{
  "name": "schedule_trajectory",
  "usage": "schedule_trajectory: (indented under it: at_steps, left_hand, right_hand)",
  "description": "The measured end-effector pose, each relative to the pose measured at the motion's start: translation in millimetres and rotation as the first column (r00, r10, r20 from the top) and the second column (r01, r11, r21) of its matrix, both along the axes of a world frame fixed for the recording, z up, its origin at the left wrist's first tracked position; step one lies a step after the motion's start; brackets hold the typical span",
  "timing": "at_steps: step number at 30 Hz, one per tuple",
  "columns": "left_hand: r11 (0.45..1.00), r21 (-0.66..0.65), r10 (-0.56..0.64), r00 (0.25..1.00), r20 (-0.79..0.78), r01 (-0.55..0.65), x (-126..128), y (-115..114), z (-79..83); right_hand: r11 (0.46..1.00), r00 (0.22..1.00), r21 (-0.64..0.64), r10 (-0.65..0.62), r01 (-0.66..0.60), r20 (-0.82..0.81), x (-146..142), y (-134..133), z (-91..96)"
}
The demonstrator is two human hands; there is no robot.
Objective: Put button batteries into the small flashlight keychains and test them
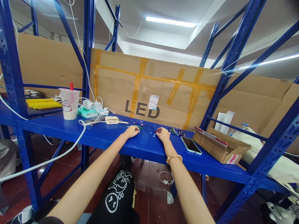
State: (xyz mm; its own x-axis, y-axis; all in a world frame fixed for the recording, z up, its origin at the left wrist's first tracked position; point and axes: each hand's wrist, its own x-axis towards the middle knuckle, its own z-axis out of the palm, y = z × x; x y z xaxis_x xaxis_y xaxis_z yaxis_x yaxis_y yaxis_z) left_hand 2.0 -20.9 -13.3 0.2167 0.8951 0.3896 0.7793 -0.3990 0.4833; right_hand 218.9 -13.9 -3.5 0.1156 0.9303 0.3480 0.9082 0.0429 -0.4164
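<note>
My left hand (132,131) rests on the blue steel shelf (98,133), its fingers curled down next to a small heap of green and blue parts (139,125). My right hand (163,134) lies a little further right, with its fingertips at a small red-and-dark piece (157,130). Several tiny pale bits (153,133) are scattered between my hands. A larger heap of blue and green parts (176,132) sits beyond my right hand. A wooden bead bracelet (174,158) circles my right wrist. My fingers hide whatever lies under them.
A smartphone (191,145) lies right of my right hand, beside an open cardboard box (220,146). A plastic cup (69,103), power bank (112,120) and tissue pack (87,112) stand left. Blue rack uprights frame the shelf; cardboard stands behind it.
</note>
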Motion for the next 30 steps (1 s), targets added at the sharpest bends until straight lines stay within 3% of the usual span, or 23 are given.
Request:
schedule_trajectory:
  at_steps: [5,8,15,22,30]
  left_hand:
    - [1.0,0.005,0.0,1.0,0.008,0.0,0.3,1.0,-0.7]
    - [1.0,0.003,-0.001,1.0,0.012,0.001,0.3,0.8,-0.6]
    - [1.0,-0.01,0.002,1.0,0.001,-0.002,0.1,-1.1,0.7]
    - [1.0,-0.016,0.01,1.0,-0.018,-0.011,0.4,-3.1,2.6]
    - [1.0,-0.022,0.009,1.0,-0.02,-0.01,0.6,-3.0,2.6]
  right_hand:
    - [0.989,0.988,0.014,0.149,-0.149,0.048,-6.2,-4.1,1.6]
    - [0.993,0.991,0.018,0.118,-0.12,0.063,-6.4,-4.6,1.8]
    - [0.997,0.995,-0.004,-0.083,0.083,0.054,-2.7,-2.0,1.5]
    - [1.0,0.998,-0.012,0.023,-0.022,0.063,-6.6,-4.7,2.0]
    - [0.999,0.998,-0.02,0.05,-0.049,0.031,-5.5,-7.8,3.3]
